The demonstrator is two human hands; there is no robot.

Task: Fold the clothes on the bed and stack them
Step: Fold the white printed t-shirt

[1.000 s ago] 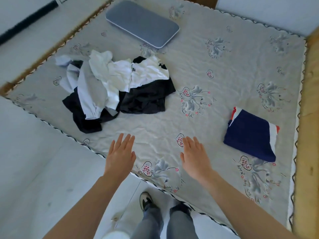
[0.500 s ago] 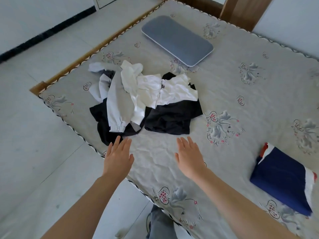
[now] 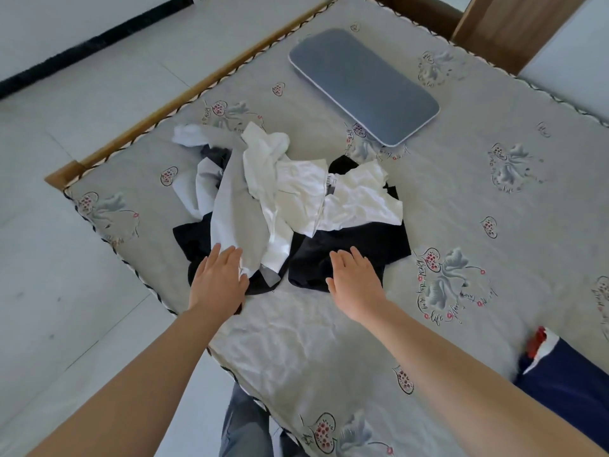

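reaching over the near edge of the pile, both hands are seen with fingers straight and held close together, nothing being gripped: the left hand (image 3: 220,281) lies over the lower end of the pale grey garment (image 3: 235,222) and the black cloth beneath it, and the right hand (image 3: 356,281) is spread over the near hem of the black garment (image 3: 349,255); whether either palm is actually pressed onto the fabric cannot be told. the unfolded clothes are heaped together toward the left side of the bed (image 3: 494,225), with a white garment (image 3: 329,196) crumpled on top, well apart from the grey pillow (image 3: 364,84) at the far end. one folded navy piece (image 3: 566,387) is already laid at the near right, so most of the work is judged to remain. the step in hand is best done by one garment being singled out, probably the black one under the right hand, since it lies least tangled. it should be pinched at two corners of the hem and drawn toward the bare sheet in front, so that the white garment is not dragged along. the pale grey piece should be left until later.
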